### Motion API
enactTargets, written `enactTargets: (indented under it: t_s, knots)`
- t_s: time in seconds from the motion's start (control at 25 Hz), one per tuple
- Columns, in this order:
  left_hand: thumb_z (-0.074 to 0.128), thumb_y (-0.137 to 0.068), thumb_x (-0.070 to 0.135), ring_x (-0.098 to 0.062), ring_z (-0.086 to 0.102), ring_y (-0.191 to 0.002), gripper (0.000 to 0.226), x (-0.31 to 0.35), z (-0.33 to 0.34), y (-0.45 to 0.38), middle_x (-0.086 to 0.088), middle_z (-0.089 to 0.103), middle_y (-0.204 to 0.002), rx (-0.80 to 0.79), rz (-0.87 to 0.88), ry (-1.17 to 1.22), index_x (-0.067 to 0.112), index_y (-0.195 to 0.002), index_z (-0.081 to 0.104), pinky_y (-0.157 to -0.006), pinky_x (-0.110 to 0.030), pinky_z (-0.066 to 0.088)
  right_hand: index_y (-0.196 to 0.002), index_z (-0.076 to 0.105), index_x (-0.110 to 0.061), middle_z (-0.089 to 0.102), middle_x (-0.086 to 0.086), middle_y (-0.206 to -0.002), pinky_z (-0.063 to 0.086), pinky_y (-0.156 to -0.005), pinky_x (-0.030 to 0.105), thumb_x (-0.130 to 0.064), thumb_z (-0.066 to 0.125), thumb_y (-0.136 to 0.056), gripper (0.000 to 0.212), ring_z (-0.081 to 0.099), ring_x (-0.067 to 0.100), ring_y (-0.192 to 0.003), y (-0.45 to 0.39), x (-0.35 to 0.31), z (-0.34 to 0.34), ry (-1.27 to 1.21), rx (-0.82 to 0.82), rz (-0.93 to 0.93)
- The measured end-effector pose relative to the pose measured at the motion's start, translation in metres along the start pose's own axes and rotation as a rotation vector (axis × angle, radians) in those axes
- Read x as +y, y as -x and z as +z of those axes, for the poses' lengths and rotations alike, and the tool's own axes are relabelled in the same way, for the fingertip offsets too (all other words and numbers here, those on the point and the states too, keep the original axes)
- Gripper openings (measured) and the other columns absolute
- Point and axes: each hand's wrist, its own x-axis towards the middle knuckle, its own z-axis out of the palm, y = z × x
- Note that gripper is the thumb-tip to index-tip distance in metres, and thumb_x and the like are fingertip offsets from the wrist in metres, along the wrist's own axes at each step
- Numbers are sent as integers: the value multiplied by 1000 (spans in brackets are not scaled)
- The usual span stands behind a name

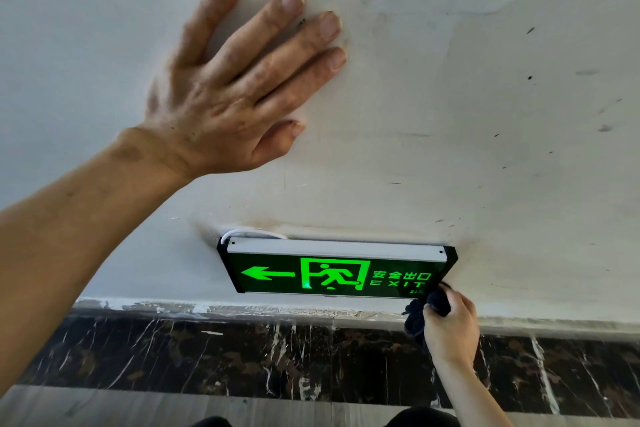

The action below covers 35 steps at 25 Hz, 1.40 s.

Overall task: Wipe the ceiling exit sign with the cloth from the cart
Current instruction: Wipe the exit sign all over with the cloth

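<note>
The left hand [221, 94] is pressed flat against the ceiling [485, 97], fingers spread wide, nothing held. The ceiling surface is matte white plaster, scuffed, marked with dark specks and brownish smears. The exit sign [334, 269] is mounted against the ceiling, near its edge: a flat rectangular panel, glossy black face, green lit arrow pointing left, running-figure pictogram, Chinese characters and "EXIT". A pale metal strip with two small screws runs along its top edge. A thin white cable [249, 231] loops out at the upper left corner of the sign.

The right hand [450, 326] is closed around a bunched dark cloth [420, 314], soft and crumpled, dark navy or black. The cloth is held at the lower right corner of the sign, touching or just beside it; contact cannot be told for certain. Below the ceiling edge a band of polished dark marble [242, 354] with white and brown veining is seen, its upper border rough with chipped white paint.
</note>
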Motion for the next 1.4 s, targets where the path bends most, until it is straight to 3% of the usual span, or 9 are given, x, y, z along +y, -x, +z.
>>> enactTargets:
  t_s: [0.12,0.2,0.36,0.48,0.56,0.64,0.72,1.12,1.4]
  knots:
    - [43,-92,42,-34,38,-137,65,1,-1,-1,-9,40,-150,-8,-9,6,10,-149,40,-113,-53,20,-108,63,-10,63,10,-88,47,-69,37,-1,59,-79,31,59,30,-85,0,15,11,-227,-65,403]
    - [42,-92,42,-33,38,-138,65,1,-1,0,-8,39,-151,-18,-10,1,11,-149,39,-113,-53,21,-105,60,-9,60,13,-88,46,-69,39,4,60,-80,28,56,33,-89,7,15,15,-511,-82,654]
    - [42,-92,42,-33,39,-137,65,1,-2,0,-8,41,-150,-24,-7,3,11,-149,40,-113,-53,20,-116,58,-16,61,15,-101,45,-87,43,3,59,-84,37,59,27,-87,16,9,24,-873,-144,764]
    - [42,-92,41,-33,40,-137,64,0,-2,0,-8,42,-150,-19,-5,2,11,-148,41,-113,-53,20,-115,63,-20,61,15,-114,45,-98,46,-28,71,-81,36,59,31,-107,11,17,44,-1265,-226,791]
    - [43,-92,40,-32,40,-136,63,-1,-1,-1,-7,41,-150,-20,-5,10,12,-148,41,-113,-53,19,-104,66,-26,63,11,-112,46,-98,47,-38,75,-74,33,59,30,-109,12,9,46,-1323,-279,838]
    - [43,-93,40,-32,39,-136,62,-1,-1,-1,-7,39,-150,-24,-7,13,12,-148,41,-113,-53,19,-108,59,-21,62,7,-103,49,-82,41,-7,64,-84,28,60,24,-95,24,-12,32,-1162,-159,661]
    - [43,-93,40,-32,39,-137,62,-1,-1,-1,-7,38,-151,-29,-5,23,12,-149,40,-112,-54,19,-113,56,-21,62,6,-100,48,-72,38,6,57,-84,40,59,21,-89,27,-17,34,-1096,-187,648]
    - [45,-91,37,-32,45,-134,60,-1,-6,-4,-8,47,-148,-35,-4,58,11,-146,45,-107,-56,29,-112,58,-14,62,14,-105,48,-69,36,12,54,-83,40,59,26,-90,68,-43,73,-1096,-316,705]
    - [56,-84,40,-31,44,-134,69,-1,-5,-4,-7,48,-148,-28,-11,58,12,-146,44,-107,-56,29,-127,50,-12,60,16,-109,47,-72,33,15,54,-81,53,58,29,-95,87,-60,95,-1105,-329,722]
